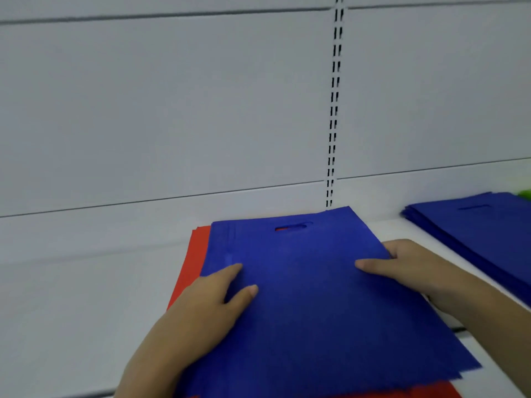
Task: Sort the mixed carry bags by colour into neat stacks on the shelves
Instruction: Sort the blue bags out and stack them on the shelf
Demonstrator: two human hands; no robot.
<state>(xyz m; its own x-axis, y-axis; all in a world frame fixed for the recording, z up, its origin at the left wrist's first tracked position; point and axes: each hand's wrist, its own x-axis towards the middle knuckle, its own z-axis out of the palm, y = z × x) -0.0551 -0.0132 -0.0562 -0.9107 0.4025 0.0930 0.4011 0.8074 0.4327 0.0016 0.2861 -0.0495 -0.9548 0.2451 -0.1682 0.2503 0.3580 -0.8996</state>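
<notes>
A bundle of blue carry bags (304, 285) with a cut-out handle slot lies on top of a red stack of bags (195, 259) on the white shelf. My left hand (201, 308) grips the bundle's left edge, thumb and forefinger lying on top. At the right edge my right hand (413, 271) holds the bundle, thumb on top and fingers curled under the edge. A second stack of blue bags (482, 234) rests on the shelf at the right.
The white shelf (71, 311) stretches to the left of the red stack. A white back panel with a slotted upright (334, 110) rises behind. A bit of green (525, 193) shows at the far right edge behind the blue stack.
</notes>
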